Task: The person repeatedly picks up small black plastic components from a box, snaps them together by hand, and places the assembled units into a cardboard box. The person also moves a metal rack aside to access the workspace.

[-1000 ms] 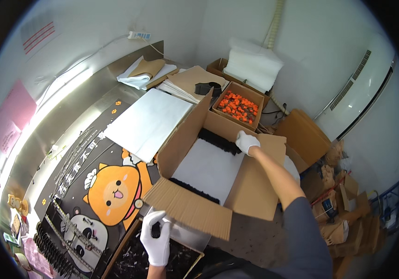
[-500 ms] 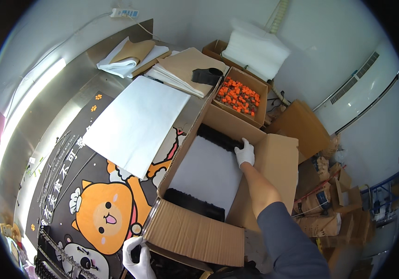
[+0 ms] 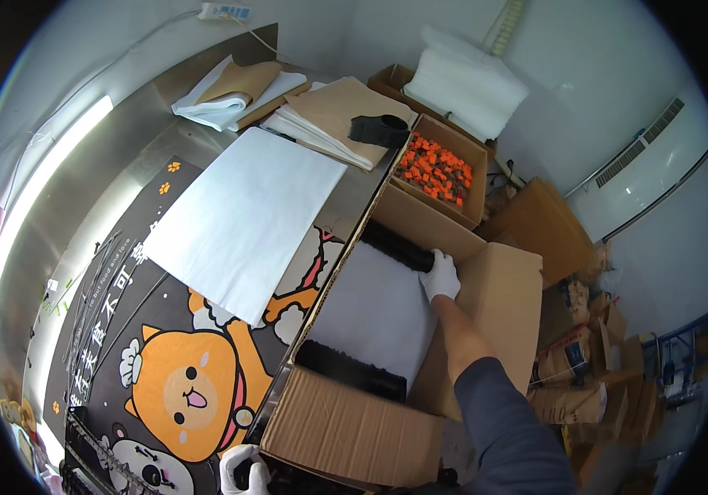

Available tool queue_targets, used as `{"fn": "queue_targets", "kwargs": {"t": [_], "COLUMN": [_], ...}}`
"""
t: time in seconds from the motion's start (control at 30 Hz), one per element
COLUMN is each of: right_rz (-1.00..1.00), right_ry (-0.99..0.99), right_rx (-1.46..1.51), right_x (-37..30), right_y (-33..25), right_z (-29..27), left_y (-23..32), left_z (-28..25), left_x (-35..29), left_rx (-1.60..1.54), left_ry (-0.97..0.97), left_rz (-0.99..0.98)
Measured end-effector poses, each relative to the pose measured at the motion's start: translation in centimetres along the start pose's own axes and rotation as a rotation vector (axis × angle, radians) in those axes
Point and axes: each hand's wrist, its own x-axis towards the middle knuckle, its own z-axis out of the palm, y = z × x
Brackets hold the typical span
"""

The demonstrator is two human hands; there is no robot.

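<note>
An open cardboard box [image 3: 352,429] stands in front of me, with a pale sheet [image 3: 387,301] inside it. At the sheet's far end lies a long black bundle [image 3: 395,244]; a similar black bundle with a ragged edge [image 3: 352,368] lies at the near end. My right hand [image 3: 441,278], white-gloved, has its fingers closed round the right end of the far bundle. Low in the view, beside the box's near left corner, is my left hand [image 3: 243,469], also gloved. Its fingers are curled around a dark spot that I cannot make out, and the lower edge cuts it off.
White paper sheets [image 3: 247,214] lie on the patterned mat [image 3: 185,392] left of the box. Behind them sit brown paper [image 3: 350,111] and a black tape roll [image 3: 379,129]. A carton of orange and brown pieces [image 3: 436,169] adjoins the box's far end. Thin black rods [image 3: 94,301] lie left.
The view has shifted slightly, so the box appears a little farther right. My right hand stays at the far bundle's end, its fingers wrapped more over it. My left hand sits lower in view.
</note>
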Motion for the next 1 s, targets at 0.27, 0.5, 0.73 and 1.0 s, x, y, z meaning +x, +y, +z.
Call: {"fn": "queue_targets", "kwargs": {"t": [0.27,0.5,0.73,1.0], "right_rz": [-0.142,-0.055,-0.160,-0.932], "right_ry": [-0.216,0.102,0.031,-1.323], "right_rx": [-0.155,0.113,0.091,0.689], "right_x": [2.1,1.0,2.9,-16.7], "right_y": [2.1,2.3,-0.6,-13.2], "right_z": [-1.3,1.2,-6.5,-19.8], "left_y": [-0.6,0.6,4.0,7.4], "left_z": [-0.7,-0.9,0.2,11.5], "left_x": [0.1,-0.3,0.9,3.7], "left_rx": [-0.016,-0.091,-0.466,-0.102], "left_ry": [-0.036,0.044,-0.009,-0.460], "left_rz": [-0.062,-0.157,-0.163,0.374]}}
